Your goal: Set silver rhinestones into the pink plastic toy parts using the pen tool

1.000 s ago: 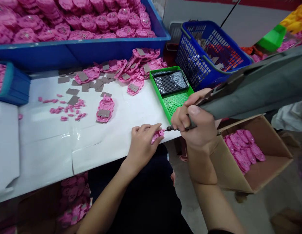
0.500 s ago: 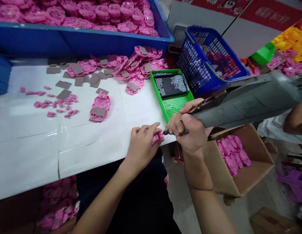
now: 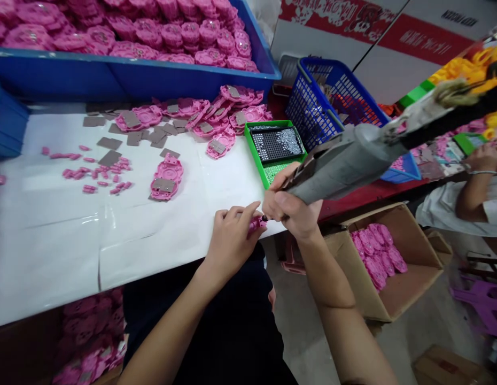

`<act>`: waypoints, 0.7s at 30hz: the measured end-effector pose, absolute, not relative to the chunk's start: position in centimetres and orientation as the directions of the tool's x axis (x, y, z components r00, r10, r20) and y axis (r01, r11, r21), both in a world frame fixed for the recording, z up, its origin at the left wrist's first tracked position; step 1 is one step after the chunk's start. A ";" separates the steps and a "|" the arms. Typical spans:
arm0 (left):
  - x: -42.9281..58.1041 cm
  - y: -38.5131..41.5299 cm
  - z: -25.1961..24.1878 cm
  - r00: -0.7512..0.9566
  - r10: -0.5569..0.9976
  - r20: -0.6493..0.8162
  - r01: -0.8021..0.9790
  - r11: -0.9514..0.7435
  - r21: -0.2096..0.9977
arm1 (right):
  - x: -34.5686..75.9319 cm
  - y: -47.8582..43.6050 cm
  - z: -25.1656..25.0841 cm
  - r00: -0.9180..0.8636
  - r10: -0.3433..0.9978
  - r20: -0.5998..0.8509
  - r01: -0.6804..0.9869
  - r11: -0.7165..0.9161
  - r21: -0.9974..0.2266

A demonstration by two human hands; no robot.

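Near the table's front edge, my left hand (image 3: 232, 235) is closed around a pink plastic part (image 3: 256, 223), mostly hidden by the fingers. My right hand (image 3: 290, 206) grips a grey power screwdriver (image 3: 336, 168), tilted with its body up to the right. The dark bit touches the end of the pink part or sits right at it. Just beyond my right hand is a green tray (image 3: 271, 170) with a black perforated plate (image 3: 274, 143) and many small screws. A single pink casing (image 3: 167, 174) with a grey plate on it lies left of my hands.
Small pink pegs (image 3: 98, 171) and grey plates (image 3: 110, 143) are scattered on the white table (image 3: 152, 240). Behind are piled pink casings (image 3: 220, 115) and a blue bin (image 3: 132, 75). Rightward stand a blue basket (image 3: 312, 101), a cardboard box (image 3: 417, 267) and another person's arm (image 3: 475, 187).
The screwdriver and my right hand have moved left and closer to the pink part, and the tool now stands steeper. My left hand has stayed nearly still. The view has shifted slightly.
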State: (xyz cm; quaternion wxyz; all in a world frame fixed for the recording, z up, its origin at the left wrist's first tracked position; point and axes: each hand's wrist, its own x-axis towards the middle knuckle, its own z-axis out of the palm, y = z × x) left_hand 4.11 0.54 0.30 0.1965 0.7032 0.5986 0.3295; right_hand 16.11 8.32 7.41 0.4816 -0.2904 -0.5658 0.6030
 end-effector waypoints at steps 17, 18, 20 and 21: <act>3.8 1.2 1.1 0.065 0.990 0.126 0.825 -0.125 0.552 | 21.1 16.8 8.0 0.243 0.890 0.386 -0.136 0.425 -0.895; 3.5 1.3 0.9 0.069 0.987 0.147 0.801 -0.143 0.582 | 21.2 17.1 8.0 0.239 0.889 0.391 -0.133 0.429 -0.894; 3.0 1.1 0.3 0.068 0.975 0.210 0.739 -0.190 0.647 | 21.4 17.4 8.0 0.239 0.890 0.389 -0.133 0.427 -0.894; 2.8 1.0 0.1 0.064 0.968 0.242 0.706 -0.215 0.674 | 21.5 17.4 8.0 0.240 0.893 0.380 -0.136 0.419 -0.898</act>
